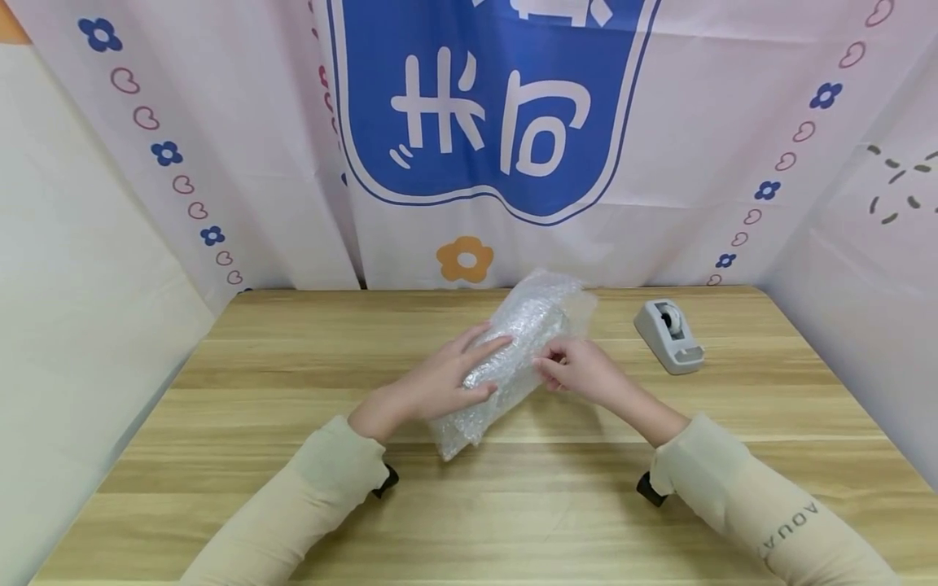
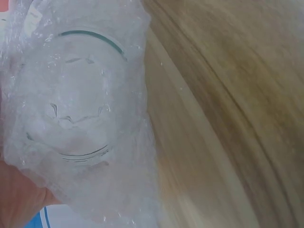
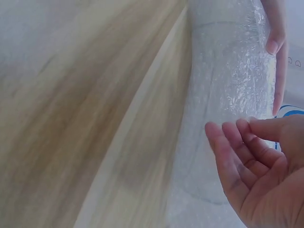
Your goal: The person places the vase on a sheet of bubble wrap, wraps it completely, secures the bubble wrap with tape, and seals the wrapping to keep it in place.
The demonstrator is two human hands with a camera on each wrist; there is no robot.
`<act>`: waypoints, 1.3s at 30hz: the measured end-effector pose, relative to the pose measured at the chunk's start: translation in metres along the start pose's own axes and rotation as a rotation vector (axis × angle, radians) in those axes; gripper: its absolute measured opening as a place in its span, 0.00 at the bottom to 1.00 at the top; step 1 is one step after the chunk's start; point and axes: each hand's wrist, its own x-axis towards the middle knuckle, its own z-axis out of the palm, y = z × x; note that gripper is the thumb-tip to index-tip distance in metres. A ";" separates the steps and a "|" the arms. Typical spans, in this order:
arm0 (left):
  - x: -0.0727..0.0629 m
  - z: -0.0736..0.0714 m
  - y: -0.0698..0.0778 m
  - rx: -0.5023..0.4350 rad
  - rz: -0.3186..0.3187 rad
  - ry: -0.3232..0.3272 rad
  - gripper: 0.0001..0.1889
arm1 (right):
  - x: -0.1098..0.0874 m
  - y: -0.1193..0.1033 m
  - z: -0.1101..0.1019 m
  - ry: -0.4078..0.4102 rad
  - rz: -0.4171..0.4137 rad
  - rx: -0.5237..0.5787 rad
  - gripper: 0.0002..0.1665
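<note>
Bubble wrap [image 1: 531,321] surrounds a clear glass vessel lying on its side, slanted across the middle of the table. Through the plastic, the left wrist view shows the glass [image 2: 92,34] end-on as a round rim; its exact kind is unclear. My left hand [image 1: 447,378] rests on the near left part of the bundle, fingers spread. On the bundle's right side, my right hand [image 1: 579,370] has thumb and forefinger together, pinching at the wrap's edge. The right wrist view shows its other fingers [image 3: 228,161] loosely bent. Whatever small bit lies between the fingertips is hard to make out.
A grey tape dispenser [image 1: 668,338] with a roll in it stands on the wooden table [image 1: 293,350], right of the bundle. Behind the table's far edge hangs a printed curtain [image 1: 410,244]. Pale walls flank both sides.
</note>
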 end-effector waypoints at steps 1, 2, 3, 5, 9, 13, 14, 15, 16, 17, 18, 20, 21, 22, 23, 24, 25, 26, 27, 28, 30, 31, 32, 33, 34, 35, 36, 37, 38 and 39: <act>0.000 0.000 0.001 0.001 -0.002 0.004 0.36 | 0.000 0.001 0.000 0.005 -0.003 -0.014 0.13; 0.000 0.001 0.001 0.002 -0.004 0.009 0.36 | 0.000 0.001 0.000 0.009 -0.006 -0.021 0.11; 0.000 0.001 0.002 0.005 -0.007 0.014 0.36 | -0.001 0.002 0.000 0.018 -0.009 -0.033 0.10; 0.000 0.002 0.004 0.013 -0.015 0.024 0.36 | -0.002 0.003 0.001 0.034 -0.022 -0.050 0.09; 0.000 0.004 0.008 0.008 -0.040 0.039 0.37 | -0.004 0.005 0.003 0.043 -0.031 -0.039 0.07; -0.001 0.005 0.012 -0.019 -0.063 0.050 0.37 | -0.003 0.006 0.005 0.037 -0.047 -0.042 0.07; -0.002 0.005 0.013 -0.024 -0.068 0.053 0.37 | -0.003 0.007 0.005 0.038 -0.051 -0.045 0.07; -0.002 0.005 0.014 -0.029 -0.075 0.053 0.37 | -0.002 0.007 0.005 0.038 -0.056 -0.050 0.07; -0.002 0.006 0.014 -0.033 -0.084 0.052 0.37 | -0.002 0.008 0.006 0.039 -0.058 -0.053 0.07; -0.002 0.006 0.015 -0.034 -0.091 0.052 0.37 | -0.001 0.008 0.006 0.040 -0.059 -0.053 0.07; -0.002 0.006 0.016 -0.035 -0.098 0.053 0.37 | 0.000 0.008 0.006 0.040 -0.060 -0.054 0.08; -0.003 0.007 0.019 -0.034 -0.106 0.054 0.37 | 0.001 0.008 0.005 0.039 -0.059 -0.054 0.08; -0.003 0.008 0.020 -0.035 -0.112 0.052 0.37 | 0.001 0.009 0.005 0.039 -0.058 -0.052 0.08; -0.004 0.008 0.022 -0.036 -0.118 0.052 0.37 | 0.002 0.009 0.005 0.037 -0.055 -0.051 0.08; -0.004 0.009 0.023 -0.037 -0.120 0.054 0.37 | 0.002 0.009 0.004 0.035 -0.057 -0.051 0.08; -0.005 0.010 0.025 -0.039 -0.124 0.054 0.37 | 0.003 0.009 0.003 0.033 -0.059 -0.051 0.08; -0.006 0.010 0.026 -0.040 -0.128 0.053 0.38 | 0.003 0.010 0.002 0.033 -0.058 -0.049 0.08; -0.006 0.010 0.028 -0.041 -0.133 0.053 0.38 | 0.004 0.010 0.002 0.033 -0.057 -0.048 0.08; -0.007 0.011 0.029 -0.040 -0.140 0.053 0.38 | 0.004 0.010 0.001 0.033 -0.059 -0.046 0.08; -0.007 0.012 0.030 -0.035 -0.142 0.055 0.38 | 0.005 0.011 0.000 0.031 -0.061 -0.043 0.08; -0.008 0.013 0.032 -0.032 -0.144 0.060 0.39 | 0.006 0.012 -0.002 0.031 -0.059 -0.037 0.08; -0.008 0.013 0.033 -0.030 -0.145 0.061 0.39 | 0.006 0.012 -0.002 0.030 -0.056 -0.035 0.08; -0.008 0.014 0.034 -0.026 -0.144 0.064 0.39 | 0.007 0.012 -0.003 0.028 -0.055 -0.031 0.08; -0.008 0.015 0.034 -0.024 -0.143 0.068 0.40 | 0.007 0.013 -0.004 0.025 -0.054 -0.025 0.08; -0.008 0.016 0.035 -0.021 -0.143 0.071 0.40 | 0.007 0.013 -0.004 0.023 -0.052 -0.020 0.08; -0.008 0.017 0.036 -0.025 -0.142 0.078 0.39 | 0.008 0.013 -0.005 0.021 -0.052 -0.013 0.08; -0.008 0.017 0.038 -0.025 -0.145 0.081 0.39 | 0.008 0.014 -0.005 0.019 -0.053 -0.004 0.08; -0.009 0.018 0.040 -0.031 -0.147 0.085 0.39 | 0.008 0.014 -0.006 0.018 -0.053 0.001 0.08; -0.009 0.019 0.042 -0.037 -0.148 0.088 0.39 | 0.009 0.014 -0.006 0.016 -0.052 0.010 0.08; -0.010 0.020 0.044 -0.042 -0.151 0.090 0.39 | 0.009 0.015 -0.006 0.014 -0.050 0.020 0.07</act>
